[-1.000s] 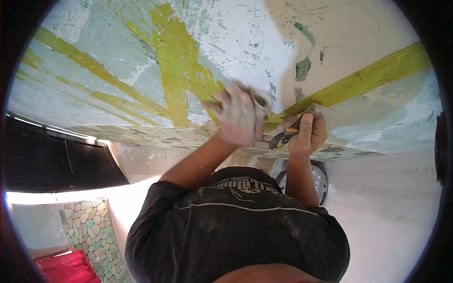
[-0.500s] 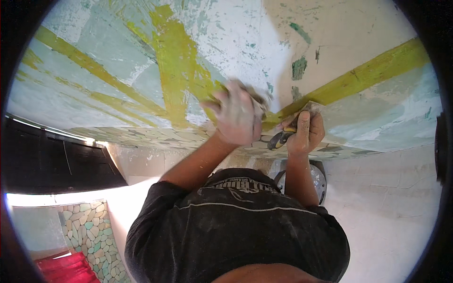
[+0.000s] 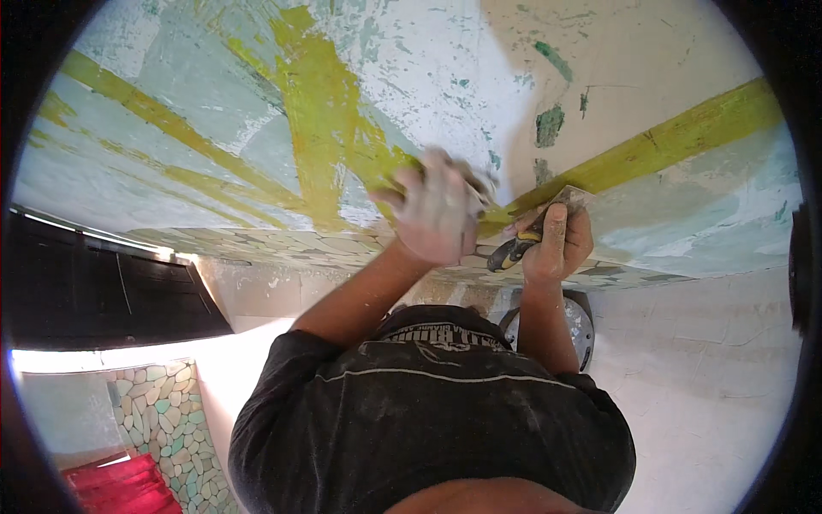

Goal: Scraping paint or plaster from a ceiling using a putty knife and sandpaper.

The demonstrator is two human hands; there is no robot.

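Observation:
My left hand, dusted with white powder, presses against the painted wall, its fingers bent and smeared by motion. A pale, thin-edged piece shows beside those fingers; its kind is too blurred to tell. To the right, my right hand is closed round a putty knife with a black and yellow handle. The putty knife's flat, dusty blade sticks out above the fingers, near the yellow-green stripe. White filler patches and dark green marks cover the wall around both hands.
A band of pebble tiles runs along the wall's lower part. Below my right forearm stands a round, spattered bucket. Dark panels are at the left, with a red cloth and a pebble-patterned strip at lower left.
My left hand has shifted slightly to the right against the wall, blurred in both frames. My right hand keeps hold of the putty knife in nearly the same place.

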